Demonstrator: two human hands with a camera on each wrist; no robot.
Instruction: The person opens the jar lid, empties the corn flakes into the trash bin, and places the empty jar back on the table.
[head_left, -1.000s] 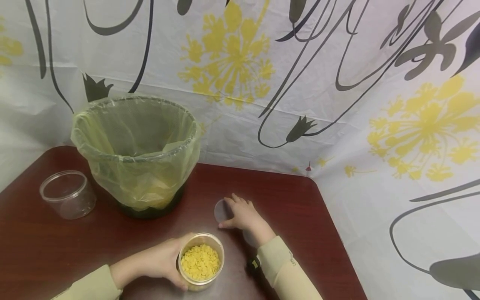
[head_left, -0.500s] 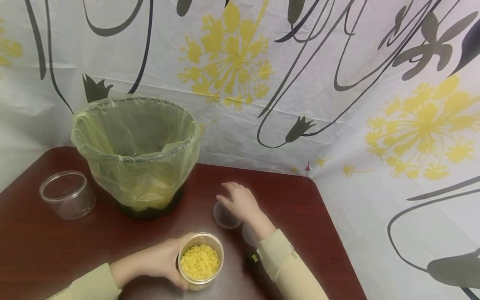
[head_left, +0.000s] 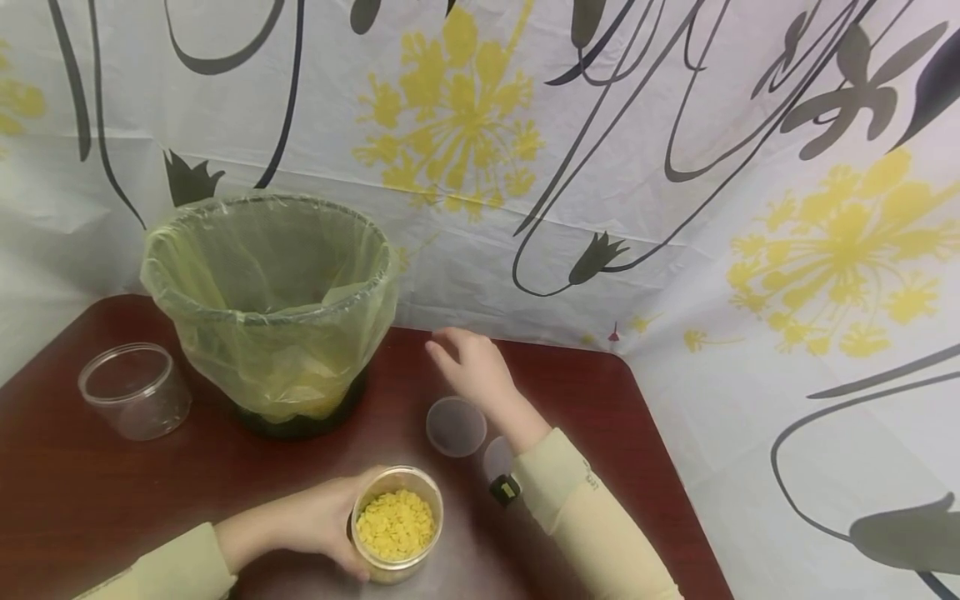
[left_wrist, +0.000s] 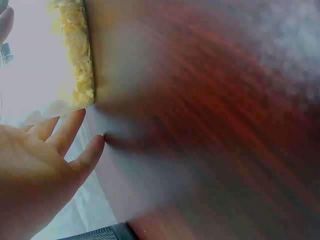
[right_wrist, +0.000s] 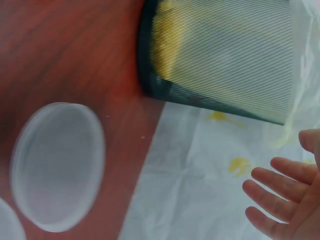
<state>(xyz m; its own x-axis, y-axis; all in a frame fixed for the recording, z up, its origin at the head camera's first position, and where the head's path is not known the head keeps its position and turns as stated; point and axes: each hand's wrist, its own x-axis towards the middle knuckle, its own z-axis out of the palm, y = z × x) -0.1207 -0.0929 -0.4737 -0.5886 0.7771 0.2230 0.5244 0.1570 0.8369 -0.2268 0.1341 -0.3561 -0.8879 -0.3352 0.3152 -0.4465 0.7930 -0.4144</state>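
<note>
In the head view my left hand [head_left: 318,518] grips the left side of a clear plastic jar [head_left: 390,573] at the near middle of the table. Yellow flakes [head_left: 395,525] fill much of it, and its top is uncovered. The left wrist view shows the flakes [left_wrist: 75,50] through the wall, beside my fingers. My right hand [head_left: 472,367] hovers beyond a round translucent lid [head_left: 456,427], holding nothing. Its fingers are spread and loosely straight in the right wrist view. A second lid [head_left: 497,458] lies partly hidden by my right forearm.
A dark mesh bin with a yellowish liner [head_left: 300,342] stands at the back left. Left of it is an uncovered clear jar [head_left: 153,412]. A patterned white curtain [head_left: 465,267] borders the table [head_left: 112,500] behind and right. A small black object [head_left: 506,490] sits at my right sleeve.
My right hand has lifted off the round lid and moved away toward the back of the table, leaving the lid lying in full view. My left hand stays on the jar.
</note>
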